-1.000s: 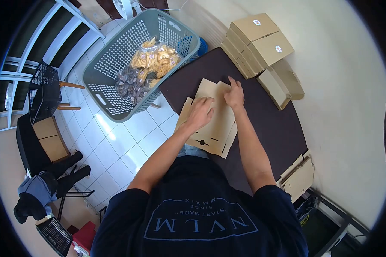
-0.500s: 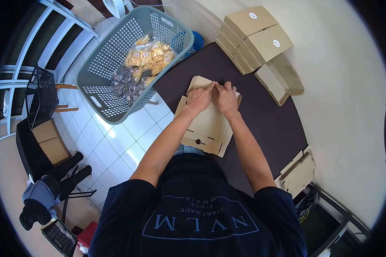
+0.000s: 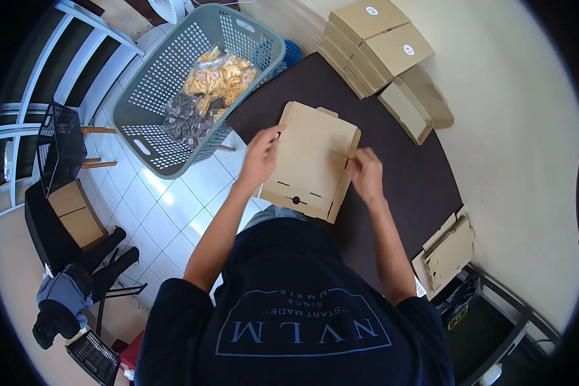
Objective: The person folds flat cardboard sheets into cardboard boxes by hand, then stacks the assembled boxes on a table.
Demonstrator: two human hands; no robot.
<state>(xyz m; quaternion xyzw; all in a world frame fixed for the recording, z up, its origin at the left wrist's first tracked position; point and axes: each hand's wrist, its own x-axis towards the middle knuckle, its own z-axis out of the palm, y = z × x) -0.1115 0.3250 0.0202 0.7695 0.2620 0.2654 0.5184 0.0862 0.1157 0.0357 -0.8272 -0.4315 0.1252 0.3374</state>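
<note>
A flat, partly folded brown cardboard box (image 3: 309, 154) lies before me on the dark table, its slots and round cut-out near my body. At its left edge is my left hand (image 3: 259, 157), fingertips reaching the slot there and fingers apart. My right hand (image 3: 368, 175) is at the right edge, fingers curled in against the side; some blur softens the fingertips. Creases run across the panel, and a small tab stands out at the far edge.
Left of the table, a grey-green basket (image 3: 141, 83) holds bagged yellow and dark snacks (image 3: 219, 80). Stacked closed boxes (image 3: 383, 38) and an open box (image 3: 415, 109) stand at the back right. Flat cardboard (image 3: 449, 257) lies right. A person (image 3: 64, 296) sits at far left.
Both hands have left the far edge of the cardboard box and come apart toward me, left to its left edge and right to its right edge. The far panel now lies uncovered.
</note>
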